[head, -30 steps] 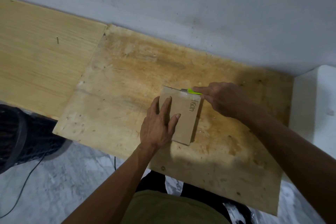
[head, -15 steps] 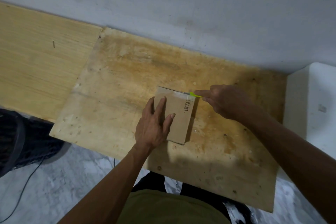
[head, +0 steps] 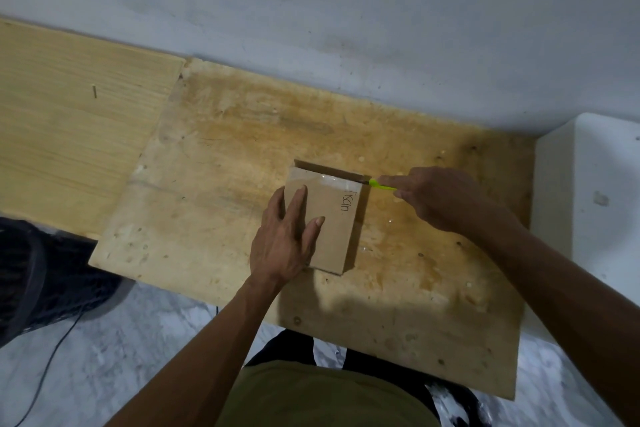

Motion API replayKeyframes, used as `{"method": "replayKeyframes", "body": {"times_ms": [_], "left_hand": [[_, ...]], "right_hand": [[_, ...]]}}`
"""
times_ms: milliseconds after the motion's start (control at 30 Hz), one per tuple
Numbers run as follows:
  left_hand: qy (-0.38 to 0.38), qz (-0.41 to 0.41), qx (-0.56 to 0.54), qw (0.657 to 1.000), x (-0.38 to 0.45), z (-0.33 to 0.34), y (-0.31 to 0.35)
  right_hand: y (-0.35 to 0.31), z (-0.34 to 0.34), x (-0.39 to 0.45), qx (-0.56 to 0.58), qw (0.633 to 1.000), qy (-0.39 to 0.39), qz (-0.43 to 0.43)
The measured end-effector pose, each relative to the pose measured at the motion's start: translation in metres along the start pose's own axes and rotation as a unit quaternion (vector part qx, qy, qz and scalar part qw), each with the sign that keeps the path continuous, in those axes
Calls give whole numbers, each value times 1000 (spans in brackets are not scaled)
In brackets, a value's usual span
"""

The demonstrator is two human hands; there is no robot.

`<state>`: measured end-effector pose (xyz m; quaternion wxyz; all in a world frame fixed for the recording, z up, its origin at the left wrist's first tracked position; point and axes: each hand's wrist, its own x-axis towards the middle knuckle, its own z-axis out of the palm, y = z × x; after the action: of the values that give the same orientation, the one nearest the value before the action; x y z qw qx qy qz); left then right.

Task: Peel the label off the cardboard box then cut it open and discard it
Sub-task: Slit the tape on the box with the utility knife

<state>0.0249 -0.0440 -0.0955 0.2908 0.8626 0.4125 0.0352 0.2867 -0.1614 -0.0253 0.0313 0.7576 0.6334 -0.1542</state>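
Left hand (head: pixel 287 239) flat on cardboard box (head: pixel 332 222); right hand (head: pixel 440 198) holds green cutter (head: pixel 381 185) at box's far right corner.

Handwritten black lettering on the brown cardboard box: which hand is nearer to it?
Left. The left hand lies flat on the box beside the lettering; the right hand stays off its far right corner.
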Motion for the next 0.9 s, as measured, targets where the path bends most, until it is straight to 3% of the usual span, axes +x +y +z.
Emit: {"method": "replayKeyframes", "body": {"times_ms": [233, 367, 433, 533, 667, 767, 900], "left_hand": [[-5, -4, 1, 1000, 0, 0, 0], [-3, -7, -16, 1000, -1, -3, 2], [-6, -7, -30, 1000, -1, -4, 2], [-15, -3, -89, 996, 0, -8, 2], [1, -48, -176, 983, 13, -21, 5], [-20, -27, -142, 989, 40, -32, 5], [-108, 57, -104, 987, 81, -44, 6]], "right_hand": [[8, 9, -8, 86, 996, 2, 28], [12, 20, -30, 219, 967, 58, 116], [1, 23, -43, 307, 931, 109, 165], [-38, 24, -55, 406, 860, 120, 286], [-98, 41, -54, 570, 703, 110, 412], [-134, 62, -51, 568, 674, 119, 457], [-168, 77, -51, 595, 618, 142, 494]]}}
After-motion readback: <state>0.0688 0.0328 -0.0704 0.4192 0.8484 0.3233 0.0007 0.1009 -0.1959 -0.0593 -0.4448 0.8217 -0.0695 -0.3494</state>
